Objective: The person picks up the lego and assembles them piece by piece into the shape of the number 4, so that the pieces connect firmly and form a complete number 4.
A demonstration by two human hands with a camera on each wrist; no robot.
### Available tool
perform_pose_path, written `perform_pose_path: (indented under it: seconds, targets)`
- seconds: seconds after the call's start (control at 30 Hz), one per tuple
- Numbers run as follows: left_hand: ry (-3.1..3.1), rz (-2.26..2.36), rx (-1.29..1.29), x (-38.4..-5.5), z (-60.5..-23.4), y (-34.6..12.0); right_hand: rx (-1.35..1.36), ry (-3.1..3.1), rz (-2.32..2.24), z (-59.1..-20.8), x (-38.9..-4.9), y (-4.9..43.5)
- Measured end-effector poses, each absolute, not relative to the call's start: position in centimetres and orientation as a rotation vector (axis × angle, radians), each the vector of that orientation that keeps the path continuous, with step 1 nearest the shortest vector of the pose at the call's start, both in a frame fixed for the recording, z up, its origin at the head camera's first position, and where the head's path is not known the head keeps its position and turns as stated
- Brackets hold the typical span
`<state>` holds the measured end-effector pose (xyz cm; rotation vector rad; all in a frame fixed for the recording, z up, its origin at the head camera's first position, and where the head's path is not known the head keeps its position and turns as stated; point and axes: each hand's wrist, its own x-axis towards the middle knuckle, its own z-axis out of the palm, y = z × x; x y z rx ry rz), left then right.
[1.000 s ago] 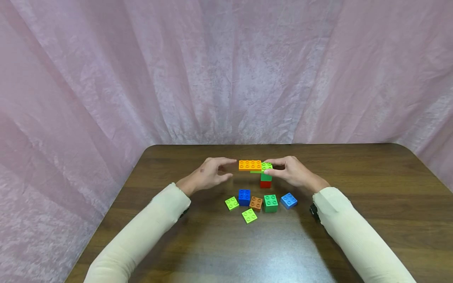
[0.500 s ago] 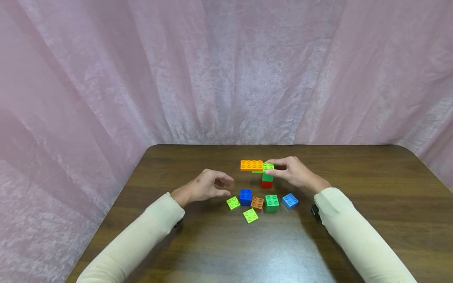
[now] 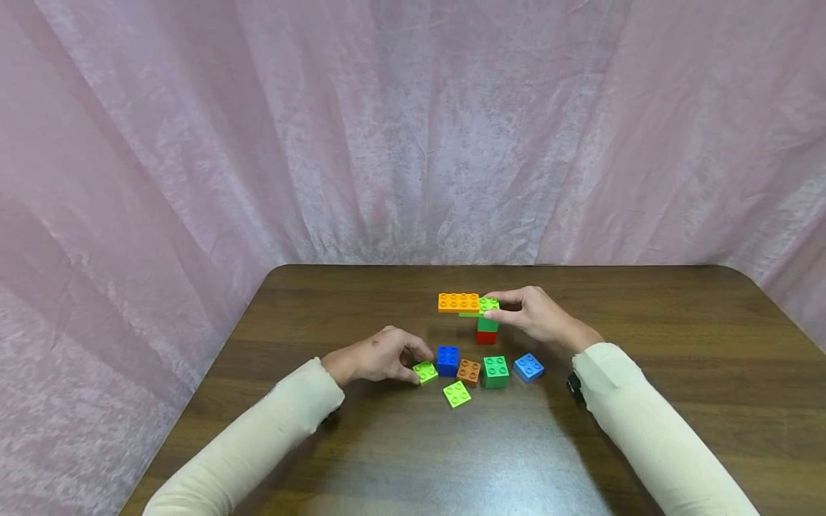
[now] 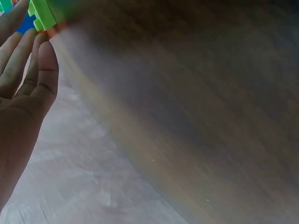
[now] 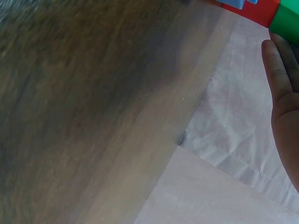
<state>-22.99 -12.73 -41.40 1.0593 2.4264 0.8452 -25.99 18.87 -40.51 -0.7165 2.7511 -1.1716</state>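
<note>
In the head view my left hand (image 3: 386, 356) has its thumb and fingertips at opposite sides of a thin lime green toy brick (image 3: 425, 372) lying on the table, pinching it. The left wrist view shows this lime green brick (image 4: 43, 15) at the fingertips. My right hand (image 3: 540, 313) grips the upper part of a brick stack, thumb on the near side. The stack has a red brick (image 3: 487, 337) at the bottom, a green brick (image 3: 487, 325) above, lime green pieces (image 3: 489, 304) on top, and an orange eight-stud brick (image 3: 459, 302) jutting left.
Loose bricks lie in front of the stack: dark blue (image 3: 448, 361), brown (image 3: 469, 371), green (image 3: 495, 372), light blue (image 3: 528, 367) and a second lime green one (image 3: 457, 394). The wooden table (image 3: 677, 344) meets a pink curtain (image 3: 413, 143) at the back.
My left hand has come down from beside the orange brick, toward me, to the left lime green brick and closed in on it. The right hand has kept its grip on the stack.
</note>
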Motion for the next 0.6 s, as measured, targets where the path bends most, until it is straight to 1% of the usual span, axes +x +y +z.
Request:
perform_pose_path:
  seconds: [0.4,0.6]
  targets:
    - [2.471,0.737,1.176,-22.96,-41.96,-13.06,-0.716,2.758,-1.193,-40.48,-25.99,18.92]
    - [2.487,0.705,1.168,-23.03,-42.01,-13.18,-0.731,2.756,-1.186,-40.57,-25.94,18.88]
